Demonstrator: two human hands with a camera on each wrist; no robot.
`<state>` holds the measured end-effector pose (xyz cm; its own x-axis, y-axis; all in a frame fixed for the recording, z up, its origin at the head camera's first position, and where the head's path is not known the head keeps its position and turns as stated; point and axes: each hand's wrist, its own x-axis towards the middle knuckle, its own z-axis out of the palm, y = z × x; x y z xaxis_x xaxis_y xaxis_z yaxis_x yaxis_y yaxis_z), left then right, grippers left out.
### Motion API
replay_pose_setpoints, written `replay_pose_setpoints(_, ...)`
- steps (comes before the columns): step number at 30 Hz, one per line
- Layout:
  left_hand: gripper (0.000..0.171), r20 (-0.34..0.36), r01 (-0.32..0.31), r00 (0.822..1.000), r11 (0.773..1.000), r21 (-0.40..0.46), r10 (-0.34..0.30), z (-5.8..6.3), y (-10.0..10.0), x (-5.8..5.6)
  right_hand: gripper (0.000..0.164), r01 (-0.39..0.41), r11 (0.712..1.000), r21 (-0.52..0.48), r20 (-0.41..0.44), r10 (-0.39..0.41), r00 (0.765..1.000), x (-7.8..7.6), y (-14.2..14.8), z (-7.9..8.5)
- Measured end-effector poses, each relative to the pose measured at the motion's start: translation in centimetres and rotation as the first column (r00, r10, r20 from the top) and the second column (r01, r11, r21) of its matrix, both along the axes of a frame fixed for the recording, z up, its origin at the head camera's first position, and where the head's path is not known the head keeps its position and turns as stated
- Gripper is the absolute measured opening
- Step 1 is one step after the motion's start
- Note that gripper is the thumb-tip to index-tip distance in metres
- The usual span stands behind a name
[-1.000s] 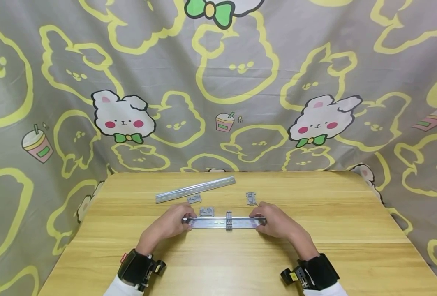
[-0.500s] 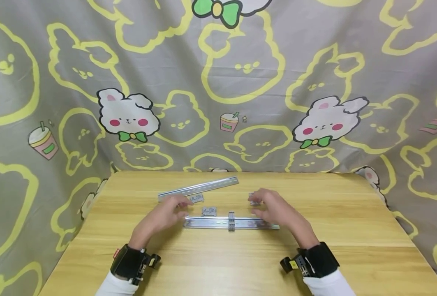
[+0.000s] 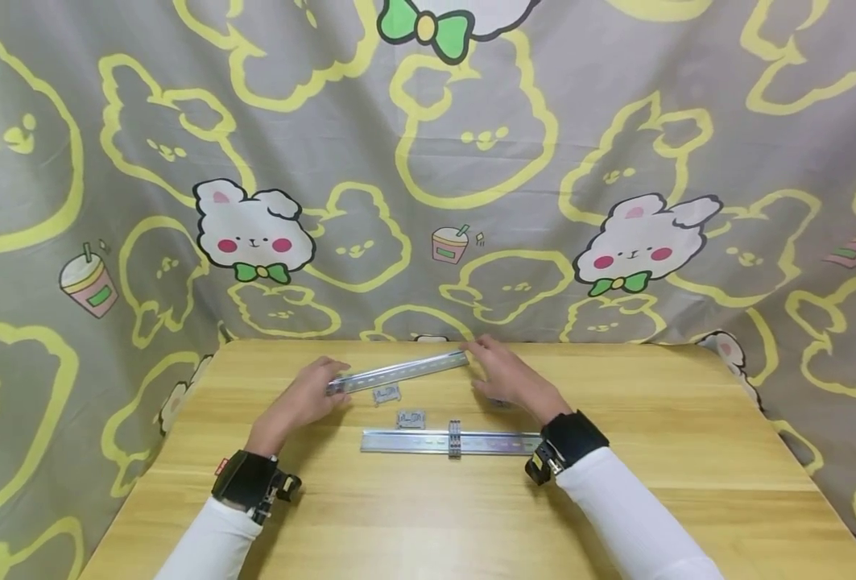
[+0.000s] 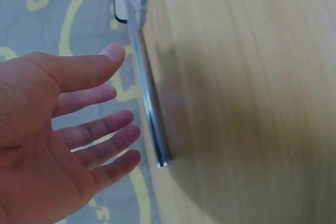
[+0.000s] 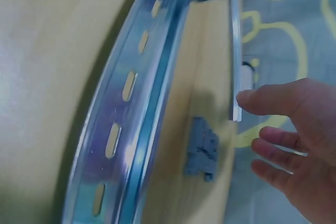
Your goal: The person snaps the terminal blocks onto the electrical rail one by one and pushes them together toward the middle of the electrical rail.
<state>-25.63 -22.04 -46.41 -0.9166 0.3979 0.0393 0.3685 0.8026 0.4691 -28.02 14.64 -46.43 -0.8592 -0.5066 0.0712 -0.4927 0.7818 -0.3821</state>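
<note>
The far metal rail (image 3: pixel 399 371) is slanting across the back of the wooden table (image 3: pixel 428 515), a hand sitting at each end. At its left end the left hand (image 3: pixel 308 395) is holding its fingers loosely spread, thumb apart, pinching nothing. At the other end, the right hand (image 3: pixel 507 374) is keeping its grip loose too, its thumb overlapping the rail's tip; whether either hand is touching metal, nobody can tell. Nearer the person, the second rail (image 3: pixel 407 441) is carrying a clip stack (image 3: pixel 454 440), its right end running behind the right wrist. Two grey clips (image 3: pixel 411 419) are lying between the rails, and another clip (image 5: pixel 202 150) is lying below the right hand.
</note>
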Motion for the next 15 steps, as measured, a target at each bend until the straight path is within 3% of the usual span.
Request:
replay_pose_setpoints(4, 0.056, 0.020, -0.019, 1.000, 0.999, -0.037, 0.020, -0.4, -0.4, -0.5, 0.063, -0.032, 0.999, 0.027, -0.028, 0.033, 0.999, -1.2, -1.2, -0.8)
replay_pose_setpoints(10, 0.051, -0.006, -0.012, 1.000, 0.995, -0.104, 0.011, -1.4, -0.5, -1.6, 0.064, -0.068, 0.995, 0.076, -0.040, 0.071, 0.997, -2.5, -2.6, -1.4)
replay_pose_setpoints(15, 0.045, 0.013, -0.022, 1.000, 0.993, -0.112, 0.023, -1.3, -0.3, -1.8, 0.053, -0.095, 0.991, 0.096, -0.043, 0.100, 0.994, -3.2, -3.3, -1.5)
